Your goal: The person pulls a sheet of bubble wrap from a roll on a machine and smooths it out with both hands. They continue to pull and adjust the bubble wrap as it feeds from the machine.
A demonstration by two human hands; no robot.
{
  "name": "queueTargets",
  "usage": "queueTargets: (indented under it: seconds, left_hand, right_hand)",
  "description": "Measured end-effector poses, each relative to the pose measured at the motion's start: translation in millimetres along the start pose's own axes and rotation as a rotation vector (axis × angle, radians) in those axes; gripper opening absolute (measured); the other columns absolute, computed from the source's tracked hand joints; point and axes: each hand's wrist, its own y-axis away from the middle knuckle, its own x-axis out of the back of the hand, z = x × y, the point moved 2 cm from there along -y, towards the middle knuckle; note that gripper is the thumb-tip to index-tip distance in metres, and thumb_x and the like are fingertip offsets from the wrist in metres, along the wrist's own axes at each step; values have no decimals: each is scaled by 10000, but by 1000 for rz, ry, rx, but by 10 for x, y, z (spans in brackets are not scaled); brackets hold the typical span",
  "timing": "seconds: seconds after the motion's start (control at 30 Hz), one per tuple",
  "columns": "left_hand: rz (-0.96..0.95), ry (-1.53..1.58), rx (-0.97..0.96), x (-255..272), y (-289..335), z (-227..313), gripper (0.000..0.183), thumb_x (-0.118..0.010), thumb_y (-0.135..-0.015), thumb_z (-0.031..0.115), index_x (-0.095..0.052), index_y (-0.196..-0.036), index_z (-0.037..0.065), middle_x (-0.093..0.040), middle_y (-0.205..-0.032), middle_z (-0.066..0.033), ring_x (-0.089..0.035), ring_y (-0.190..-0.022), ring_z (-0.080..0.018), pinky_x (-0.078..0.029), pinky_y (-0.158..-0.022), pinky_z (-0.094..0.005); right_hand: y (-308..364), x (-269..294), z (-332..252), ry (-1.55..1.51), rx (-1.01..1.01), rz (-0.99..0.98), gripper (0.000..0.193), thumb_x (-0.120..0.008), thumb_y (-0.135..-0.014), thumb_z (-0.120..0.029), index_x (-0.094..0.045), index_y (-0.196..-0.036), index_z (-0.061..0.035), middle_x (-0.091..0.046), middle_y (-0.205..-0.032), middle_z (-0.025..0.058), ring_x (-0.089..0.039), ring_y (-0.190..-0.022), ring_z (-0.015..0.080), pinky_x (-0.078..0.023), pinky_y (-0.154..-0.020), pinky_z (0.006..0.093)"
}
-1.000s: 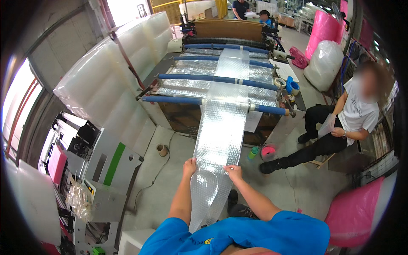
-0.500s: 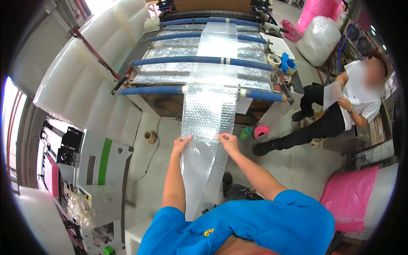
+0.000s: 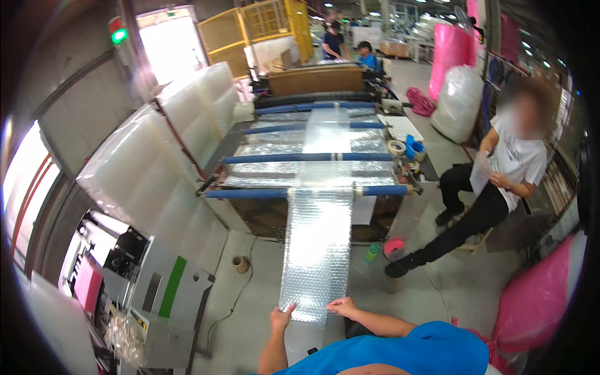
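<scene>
A long strip of clear bubble wrap [image 3: 317, 250] runs down from a machine with blue rollers [image 3: 250, 194] toward my body. My left hand [image 3: 282, 317] grips the strip's left edge, thumb on top. At the opposite edge, my right hand [image 3: 342, 306] pinches the film between thumb and fingers. Between the two hands the strip stays spread fairly flat, with strong glare on it. Its lower end passes below my hands and is partly hidden by my blue shirt [image 3: 400, 347].
To the right a seated person [image 3: 522, 156] holds a clear sheet. Tape rolls [image 3: 396, 147] lie on the machine's side. A green bottle [image 3: 372, 252] and a pink-topped container [image 3: 394, 248] stand on the floor. Left are a grey machine [image 3: 181, 294] and wrapped bales [image 3: 144, 150].
The view has tilted up, showing more of the hall and people at the back. My hands now appear lower in view, still on the strip's edges.
</scene>
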Motion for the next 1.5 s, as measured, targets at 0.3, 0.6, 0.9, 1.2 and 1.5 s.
queueTargets:
  seconds: [0.3,0.6,0.9,1.2,1.5]
  left_hand:
    - [-64,-42,-153,294,337,-159,729,-597,-565,582,-526,-944,-36,-556,-918,-206,-536,-871,-307,-416,-744,-351]
    - [101,165,-315,336,564,-404,478,-310,-822,446,-442,-887,-9,-510,-907,-254,-479,-864,-402,-380,-715,-428]
    - [-92,102,-256,596,669,-572,558,-610,-650,438,-551,-906,-54,-555,-891,-233,-542,-857,-322,-411,-755,-365]
    - [-42,24,-234,360,535,-699,562,-551,-701,455,-506,-990,-25,-541,-941,-219,-517,-902,-339,-403,-767,-366]
    - [-50,181,-162,73,419,-998,548,-664,-618,394,-527,-917,-45,-586,-833,-185,-569,-791,-279,-431,-698,-346]
  right_hand:
    - [388,-280,126,2,58,212,299,-717,-607,-266,-614,-785,-49,-574,-708,12,-491,-635,99,-400,-569,238]
    - [763,-480,128,-115,16,142,178,-666,-667,-198,-508,-655,-118,-443,-534,-54,-349,-428,51,-261,-378,203]
    - [755,-565,85,168,91,194,173,-614,-718,-221,-518,-684,-81,-491,-589,-17,-452,-522,69,-358,-431,202]
    - [623,-470,242,58,121,158,156,-597,-738,-188,-505,-680,-76,-500,-588,-4,-487,-520,80,-390,-445,206]
    - [679,-395,178,127,-132,85,176,-633,-706,-218,-551,-714,-63,-549,-623,8,-535,-549,94,-425,-475,223]
